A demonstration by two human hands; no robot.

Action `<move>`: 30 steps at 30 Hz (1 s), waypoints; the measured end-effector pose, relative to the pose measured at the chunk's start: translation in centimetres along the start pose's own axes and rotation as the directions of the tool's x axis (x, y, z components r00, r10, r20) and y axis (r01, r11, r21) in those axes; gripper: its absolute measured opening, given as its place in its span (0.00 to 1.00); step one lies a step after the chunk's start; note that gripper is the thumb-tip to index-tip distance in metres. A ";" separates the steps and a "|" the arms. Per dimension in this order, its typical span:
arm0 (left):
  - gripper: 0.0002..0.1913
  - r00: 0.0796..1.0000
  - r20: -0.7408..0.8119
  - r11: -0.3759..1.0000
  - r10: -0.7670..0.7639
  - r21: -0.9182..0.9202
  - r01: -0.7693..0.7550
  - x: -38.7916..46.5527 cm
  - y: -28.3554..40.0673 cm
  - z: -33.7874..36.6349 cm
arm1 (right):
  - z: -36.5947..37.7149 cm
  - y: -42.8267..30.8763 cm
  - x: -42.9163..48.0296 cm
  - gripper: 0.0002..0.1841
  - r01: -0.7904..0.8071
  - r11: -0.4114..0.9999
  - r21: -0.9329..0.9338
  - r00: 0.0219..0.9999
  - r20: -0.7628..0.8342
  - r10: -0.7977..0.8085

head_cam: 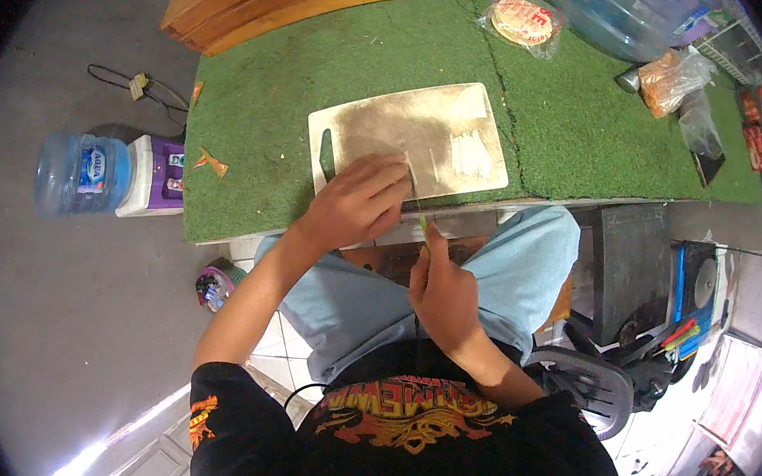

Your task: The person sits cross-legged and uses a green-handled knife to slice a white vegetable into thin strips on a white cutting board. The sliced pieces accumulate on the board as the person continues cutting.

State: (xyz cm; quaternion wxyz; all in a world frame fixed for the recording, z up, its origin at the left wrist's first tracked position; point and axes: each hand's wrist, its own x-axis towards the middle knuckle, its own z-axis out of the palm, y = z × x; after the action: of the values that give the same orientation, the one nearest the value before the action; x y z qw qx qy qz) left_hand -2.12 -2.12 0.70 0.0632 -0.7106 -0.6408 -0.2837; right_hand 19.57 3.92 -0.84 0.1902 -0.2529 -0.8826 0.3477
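Observation:
A light, worn cutting board (392, 119) with a handle slot lies near the table's front edge. My left hand (361, 198) is bent over its front part, fingers bunched, and hides whatever is under them. My right hand (445, 289) grips a knife by its green handle (425, 227). The thin knife blade (416, 190) points away from me, along my left fingertips. Right of the blade lies one thin pale strip (435, 164), and beyond it a group of several pale strips (469, 153). A larger pale piece (471, 102) rests at the board's far right corner.
Green artificial turf (255, 116) covers the table. A wooden piece (293, 6) stands at the far left. Farther right are a bagged stack of round wafers (522, 21), a large blue water bottle (636, 21), plastic bags (675, 80) and a phone (707, 166).

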 end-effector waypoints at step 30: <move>0.10 1.000 0.009 0.999 -0.024 -0.043 0.024 0.1 0.1 0.0 | 0.7 -0.2 2.5 0.23 0.027 0.999 0.025 0.995 -0.098 -0.025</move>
State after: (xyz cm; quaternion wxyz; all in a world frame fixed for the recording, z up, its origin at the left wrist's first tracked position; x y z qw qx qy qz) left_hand -2.04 -2.08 0.81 0.0416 -0.7051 -0.6433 -0.2954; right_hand 17.18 4.91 -0.77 0.2409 -0.2556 -0.8708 0.3441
